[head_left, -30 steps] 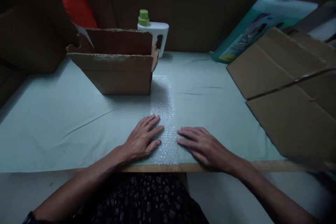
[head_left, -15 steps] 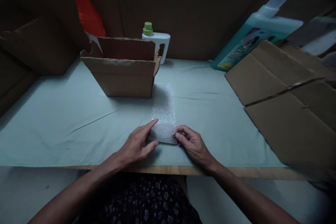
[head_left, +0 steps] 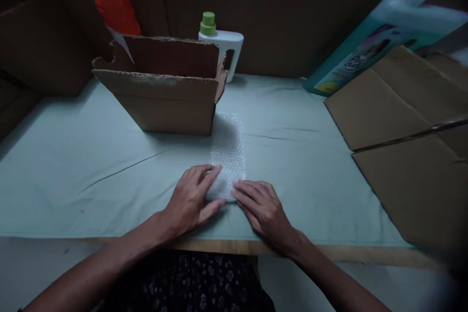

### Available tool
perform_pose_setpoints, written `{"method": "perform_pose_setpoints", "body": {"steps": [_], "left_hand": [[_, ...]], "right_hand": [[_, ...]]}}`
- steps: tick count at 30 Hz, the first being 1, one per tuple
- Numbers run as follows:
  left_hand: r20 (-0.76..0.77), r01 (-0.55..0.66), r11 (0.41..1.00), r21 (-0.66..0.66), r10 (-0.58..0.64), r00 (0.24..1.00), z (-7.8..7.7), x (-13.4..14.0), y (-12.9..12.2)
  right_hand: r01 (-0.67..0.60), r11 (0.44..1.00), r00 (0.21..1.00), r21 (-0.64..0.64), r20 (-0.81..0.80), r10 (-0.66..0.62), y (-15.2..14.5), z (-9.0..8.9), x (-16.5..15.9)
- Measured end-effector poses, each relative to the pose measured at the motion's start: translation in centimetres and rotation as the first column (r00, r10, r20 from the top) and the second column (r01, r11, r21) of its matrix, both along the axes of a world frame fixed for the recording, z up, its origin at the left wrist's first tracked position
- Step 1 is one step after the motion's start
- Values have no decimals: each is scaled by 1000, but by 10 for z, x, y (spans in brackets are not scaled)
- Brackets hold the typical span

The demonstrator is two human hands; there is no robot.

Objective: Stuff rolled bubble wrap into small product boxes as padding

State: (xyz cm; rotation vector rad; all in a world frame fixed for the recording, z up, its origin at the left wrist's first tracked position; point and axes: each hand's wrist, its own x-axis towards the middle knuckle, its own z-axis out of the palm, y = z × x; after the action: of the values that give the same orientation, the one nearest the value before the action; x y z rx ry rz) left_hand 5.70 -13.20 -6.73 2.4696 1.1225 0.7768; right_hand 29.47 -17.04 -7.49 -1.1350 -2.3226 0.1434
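Observation:
A strip of bubble wrap (head_left: 229,144) lies lengthwise on the cloth, its near end folded over into a thicker pad. Whether something is inside the fold, I cannot tell. My left hand (head_left: 190,197) rests at the left side of this fold, thumb and index finger spread apart and touching it. At the fold's right edge, my right hand (head_left: 265,212) lies with its fingers stretched over the wrap, their tips pressing on it. Just beyond, to the left of the strip, stands an open cardboard box (head_left: 171,107).
A red bottle (head_left: 113,2) leans out of the box. Behind it stands a white bottle with a green cap (head_left: 208,24). On the right are a large teal bottle (head_left: 351,53) and a cardboard box (head_left: 409,180). A pale green cloth (head_left: 120,204) covers the table.
My right hand has gone from pinching the wrap's right edge to lying over it, shifted left. My left fingers have moved slightly across the fold. The view has tilted down and closer.

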Motion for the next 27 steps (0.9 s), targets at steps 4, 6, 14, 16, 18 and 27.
{"method": "perform_pose_setpoints", "body": {"steps": [4,6,14,16,18,27], "left_hand": [[55,165,986,-3,-164,985,6,-9,-16],[101,155,984,-91,-145,984,6,-11,-17],[-52,-26,991,-133,19,998,-8,-3,-3],[-54,-58,997,-52,55,997,-5,-4,-7],[-20,-13,1000,10,13,1000,-1,-7,-13],[47,20,991,-129,-14,999,-7,-10,1]], "right_hand": [[-72,973,969,-221,-246,16,-1,9,1],[-69,927,955,-369,-292,-45,-6,17,3],[24,1000,999,-11,23,-24,-14,15,-1],[5,1000,997,-18,73,-3,-11,10,-5],[1,999,1000,-43,25,0,-7,8,-7],[90,994,994,-62,-63,-94,-1,14,-7]]}}
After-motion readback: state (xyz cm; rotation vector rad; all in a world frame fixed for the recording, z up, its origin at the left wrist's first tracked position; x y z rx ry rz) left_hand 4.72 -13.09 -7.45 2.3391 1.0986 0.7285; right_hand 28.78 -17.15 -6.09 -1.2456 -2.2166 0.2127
